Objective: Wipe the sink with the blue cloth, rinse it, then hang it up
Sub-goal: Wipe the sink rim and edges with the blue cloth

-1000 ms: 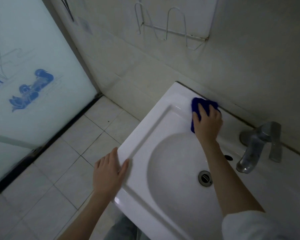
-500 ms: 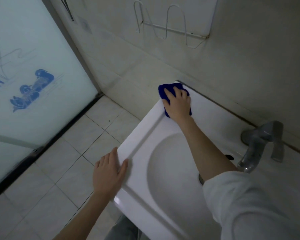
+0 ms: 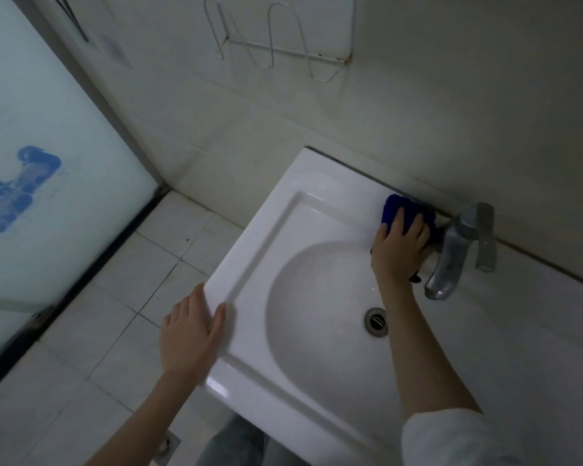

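The blue cloth [image 3: 408, 212] lies bunched on the back rim of the sink [image 3: 283, 210], just left of the tap [image 3: 451, 253]. The R hand [image 3: 398, 247] presses it down w/ fingers straight, a bit spread. The L hand [image 3: 191, 334] rests flat on the sink's left edge, 4 fingers together, thumb apart. 1 wire rack [image 3: 283, 52] hangs above.

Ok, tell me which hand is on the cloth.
The right hand: it presses the blue cloth onto the back ledge of the sink, next to the tap. The left hand lies flat on the near corner, holding nothing.
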